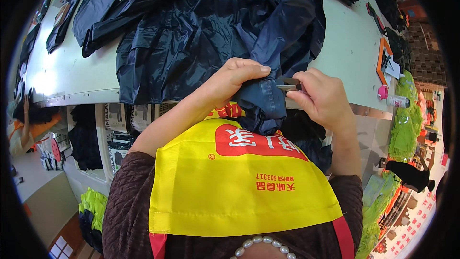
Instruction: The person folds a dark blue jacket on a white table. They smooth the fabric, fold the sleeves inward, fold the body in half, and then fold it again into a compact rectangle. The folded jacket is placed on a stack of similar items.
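Observation:
A dark navy, shiny garment (191, 43) spreads over the table, and its stitched end (262, 100) hangs over the front edge. My left hand (238, 77) is closed on that end, thumb on top of the fabric. From the right, my right hand (320, 95) grips thread snips (288, 87), their silver blades pointing left against the stitched end. The handle is mostly hidden inside my fingers.
The pale table (342, 60) also carries folded dark garments (103, 7) at the far left. An orange-framed item (382, 62), a pink object (383, 92) and a small bottle (398, 101) sit at the right edge. Bright green garments (405, 124) lie beyond; a person (409, 175) is farther right.

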